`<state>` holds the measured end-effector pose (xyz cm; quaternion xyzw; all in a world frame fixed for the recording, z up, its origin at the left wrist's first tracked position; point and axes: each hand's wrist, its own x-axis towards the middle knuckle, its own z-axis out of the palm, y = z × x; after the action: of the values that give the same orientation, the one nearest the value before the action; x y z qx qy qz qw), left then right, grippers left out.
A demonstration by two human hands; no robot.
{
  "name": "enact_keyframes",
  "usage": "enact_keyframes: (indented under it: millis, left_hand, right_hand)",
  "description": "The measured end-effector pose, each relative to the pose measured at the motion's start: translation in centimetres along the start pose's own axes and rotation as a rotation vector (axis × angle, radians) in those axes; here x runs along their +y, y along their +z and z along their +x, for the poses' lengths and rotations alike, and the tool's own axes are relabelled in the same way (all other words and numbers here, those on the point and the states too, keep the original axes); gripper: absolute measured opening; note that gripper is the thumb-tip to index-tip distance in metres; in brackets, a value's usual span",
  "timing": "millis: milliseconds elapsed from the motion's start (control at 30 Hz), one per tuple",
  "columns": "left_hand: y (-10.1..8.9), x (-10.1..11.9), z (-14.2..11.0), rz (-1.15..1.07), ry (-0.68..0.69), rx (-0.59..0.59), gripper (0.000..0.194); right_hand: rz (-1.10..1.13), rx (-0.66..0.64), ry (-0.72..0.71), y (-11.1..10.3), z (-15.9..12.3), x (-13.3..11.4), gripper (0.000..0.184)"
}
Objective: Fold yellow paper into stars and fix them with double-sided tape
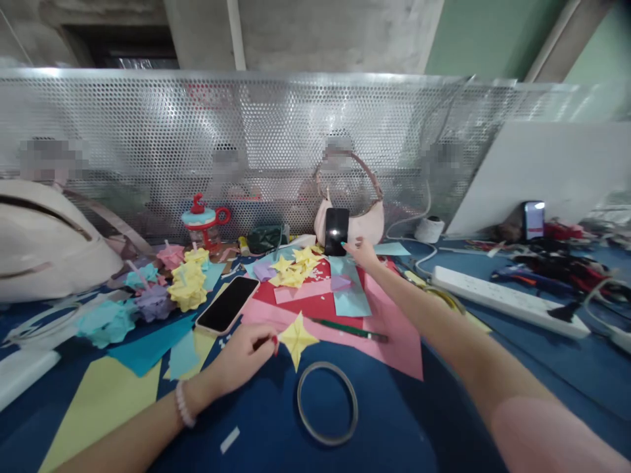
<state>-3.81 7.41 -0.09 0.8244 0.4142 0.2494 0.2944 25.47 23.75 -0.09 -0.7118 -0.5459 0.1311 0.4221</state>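
My left hand [249,355] pinches one point of a yellow folded paper star [298,341] between thumb and fingers. The star is held above the blue table, near a grey tape-like ring [327,403]. Stretched forward, my right hand [363,254] has a fingertip at the lower right edge of a black-screened phone [337,230]. That phone stands upright against a small pale handbag [373,223]. The right fingers are partly spread, with nothing visible between them. A dark green pencil [350,330] lies on pink paper [394,341] between my hands.
Several yellow paper stars [296,268] lie on red and pink sheets. Left are folded paper clusters [187,286], another phone [228,303] and a white bag [49,243]. A red-handled cup [204,226] stands behind. A power strip [507,302] lies right, before a perforated metal screen [280,131].
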Motion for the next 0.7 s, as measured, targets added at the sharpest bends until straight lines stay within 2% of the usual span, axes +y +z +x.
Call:
enact_keyframes:
  millis: [100,233,300,467,700]
  left_hand:
    - [-0.2,-1.0,-0.1,-0.025,-0.024,-0.019,0.019]
    - [-0.1,-1.1,0.1,-0.031,-0.057,-0.079,0.020]
    - [0.0,-1.0,0.3,-0.028,-0.095,-0.109,0.021]
    - [-0.1,-0.9,0.6,-0.022,-0.139,-0.124,0.022]
    - [0.0,-1.2,0.3,-0.003,-0.124,-0.141,0.021]
  right_hand:
    - [-0.075,0.094,0.113,2.5,2.9,0.2,0.053]
    - [-0.160,0.211,0.176,5.8,3.8,-1.0,0.072]
    - [-0.184,0.250,0.197,6.8,3.9,-1.7,0.074]
    - [-0.202,0.286,0.197,7.5,4.1,-2.1,0.068]
    - [-0.185,0.287,0.159,7.5,3.9,-2.0,0.066]
